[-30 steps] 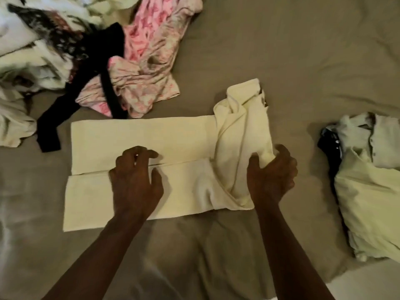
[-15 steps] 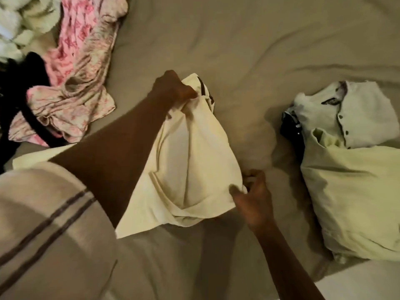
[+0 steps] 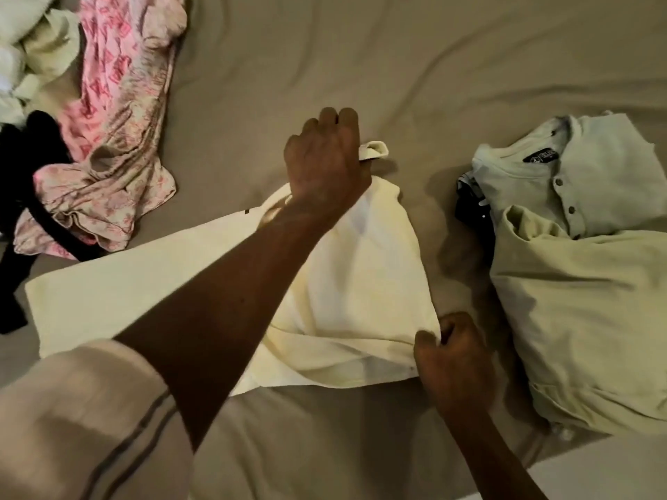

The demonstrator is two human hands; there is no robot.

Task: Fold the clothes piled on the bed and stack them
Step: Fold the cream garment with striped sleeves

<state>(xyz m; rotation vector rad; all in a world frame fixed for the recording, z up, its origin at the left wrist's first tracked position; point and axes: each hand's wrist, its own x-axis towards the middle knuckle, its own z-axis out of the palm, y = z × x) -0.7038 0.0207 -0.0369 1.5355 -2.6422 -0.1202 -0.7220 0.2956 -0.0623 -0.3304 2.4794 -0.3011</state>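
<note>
A cream garment [image 3: 361, 268] lies across the middle of the bed, folded lengthwise, its right end bunched up. My left hand [image 3: 326, 164] reaches over it and grips the far right corner of the cloth. Close to me, my right hand [image 3: 451, 355] pinches the near right corner. At the right sits a stack of folded clothes [image 3: 584, 283], a pale green piece on top of a light buttoned shirt. The unfolded pile [image 3: 108, 138] at the upper left holds a pink patterned piece, a black one and white ones.
The bed is covered by a wrinkled taupe sheet [image 3: 361, 66]. The bed's near edge shows at the bottom right corner [image 3: 595, 474]. A striped sleeve [image 3: 90, 427] fills the lower left of the view.
My left hand left the middle of the garment and crossed to its far right corner, which it now grips. My right hand shifted to the near right corner. The view moved right.
</note>
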